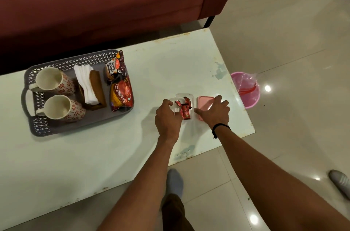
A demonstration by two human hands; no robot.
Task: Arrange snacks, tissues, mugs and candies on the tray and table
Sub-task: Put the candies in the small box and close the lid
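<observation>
On the left of the white table [106, 153] we see a grey perforated tray [40, 128], its long axis running from near-left to far-right. It holds two floral mugs [55, 81] [62, 107] lying on their sides with mouths toward us, then a wooden holder of white tissues [85, 83] standing upright, then a salted peanuts packet [113, 67] and a red bhujia packet [121, 94], both lengthwise toward the sofa [94, 3]. Well to the right, our left hand [167, 117] curls its fingers on the rim of a small clear container [186, 96] of red-wrapped candies [184, 110]. Just beside it lies a pink lid [203, 105], flat, under our right hand [215, 112], whose spread fingers press on it. A pink bin [248, 88] stands on the floor beyond the table edge.
</observation>
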